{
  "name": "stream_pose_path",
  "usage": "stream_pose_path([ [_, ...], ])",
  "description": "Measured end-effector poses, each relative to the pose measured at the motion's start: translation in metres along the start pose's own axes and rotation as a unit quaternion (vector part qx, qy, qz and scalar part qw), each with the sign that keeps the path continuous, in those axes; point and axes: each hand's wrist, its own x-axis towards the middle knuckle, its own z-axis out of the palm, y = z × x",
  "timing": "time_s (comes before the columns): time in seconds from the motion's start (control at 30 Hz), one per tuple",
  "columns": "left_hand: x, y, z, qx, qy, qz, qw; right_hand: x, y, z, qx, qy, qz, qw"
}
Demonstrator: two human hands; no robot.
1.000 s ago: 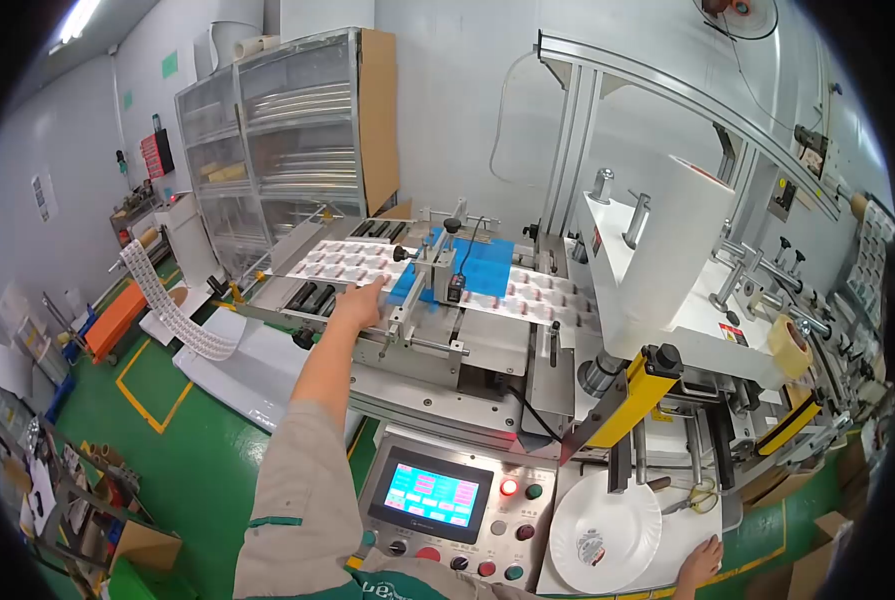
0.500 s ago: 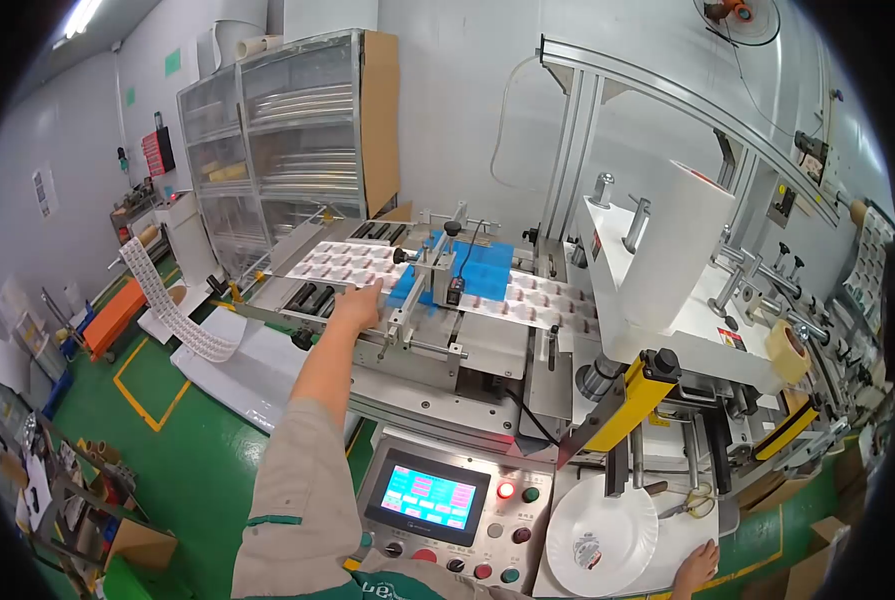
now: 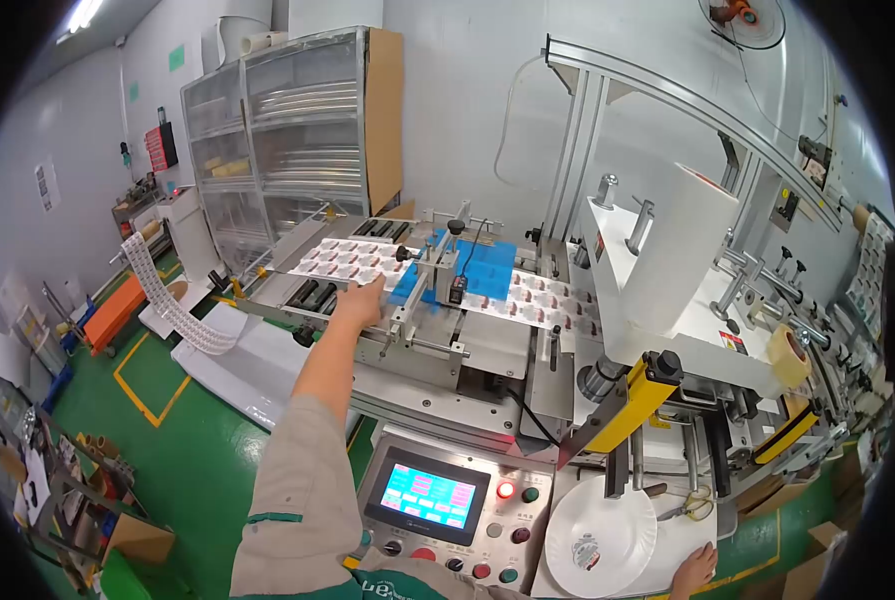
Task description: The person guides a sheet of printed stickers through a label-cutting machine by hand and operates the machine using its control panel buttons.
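My left hand [image 3: 361, 299] reaches over the near edge of a printed label web [image 3: 352, 262], its index finger stretched out at the labels and nothing in its grasp. Whether the fingertip touches the web I cannot tell. Just right of that hand, the web runs beneath a blue sheet [image 3: 487, 268] and a sensor bracket [image 3: 437, 265]. My right hand [image 3: 695, 570] rests with fingers laid on the edge of a white work surface [image 3: 622, 590], holding nothing that shows. Beside it lie a white plate [image 3: 602, 515] with a small label and scissors with yellow handles [image 3: 700, 503].
A control panel with a lit touchscreen [image 3: 427, 496] and buttons stands in front of me. A yellow post [image 3: 632, 402] and a large white roll [image 3: 679, 250] rise on the right. At left, a label strip [image 3: 157, 290] hangs down; behind is a wrapped rack [image 3: 302, 120].
The prints on the web looked smeared before and are sharper now. My left hand holds nearly the same place; the right hand stays put. The view has shifted very slightly.
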Motion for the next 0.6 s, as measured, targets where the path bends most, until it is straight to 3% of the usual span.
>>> stream_pose_path([
  [0.03, -0.002, 0.0, -0.001, 0.005, 0.004, 0.009, 1.0, 0.0, 0.001, 0.001, -0.015, 0.101, -0.077, 0.992],
  [0.07, -0.002, 0.001, -0.002, 0.014, 0.0, 0.005, 1.0, -0.001, -0.001, 0.001, -0.015, 0.089, -0.038, 0.995],
  [0.1, -0.002, 0.001, -0.003, 0.013, 0.006, 0.004, 1.0, 0.002, 0.002, -0.002, -0.016, 0.014, -0.035, 0.999],
  [0.17, -0.003, 0.002, -0.005, 0.012, 0.002, 0.007, 1.0, 0.006, -0.004, -0.017, 0.003, -0.01, -0.025, 1.0],
  [0.2, -0.003, 0.002, -0.006, 0.011, 0.005, 0.003, 1.0, 0.012, -0.004, -0.027, 0.057, -0.128, 0.051, 0.989],
  [0.23, -0.003, 0.002, -0.006, 0.012, -0.002, 0.003, 1.0, 0.01, 0.003, -0.007, 0.003, -0.155, 0.032, 0.987],
  [0.3, -0.002, 0.002, -0.004, 0.002, -0.002, 0.003, 1.0, 0.0, 0.012, 0.016, -0.042, -0.017, -0.058, 0.997],
  [0.37, -0.004, 0.003, -0.004, 0.007, 0.001, 0.009, 1.0, -0.006, 0.014, 0.025, -0.095, -0.033, -0.069, 0.993],
  [0.4, -0.004, 0.002, -0.003, 0.004, 0.001, 0.012, 1.0, -0.005, 0.013, 0.03, -0.025, -0.063, -0.012, 0.998],
  [0.43, 0.004, -0.004, 0.007, 0.008, 0.014, 0.015, 1.0, -0.008, 0.018, 0.039, -0.031, -0.041, -0.031, 0.998],
  [0.5, -0.004, 0.0, 0.0, -0.002, 0.016, 0.017, 1.0, 0.009, -0.009, -0.015, 0.068, -0.176, 0.139, 0.972],
  [0.53, -0.002, -0.001, 0.0, 0.005, 0.018, 0.015, 1.0, -0.007, 0.014, 0.035, -0.056, -0.012, -0.029, 0.998],
  [0.6, -0.001, -0.001, 0.0, 0.009, 0.017, 0.013, 1.0, -0.006, 0.018, 0.04, -0.046, 0.015, -0.016, 0.999],
])
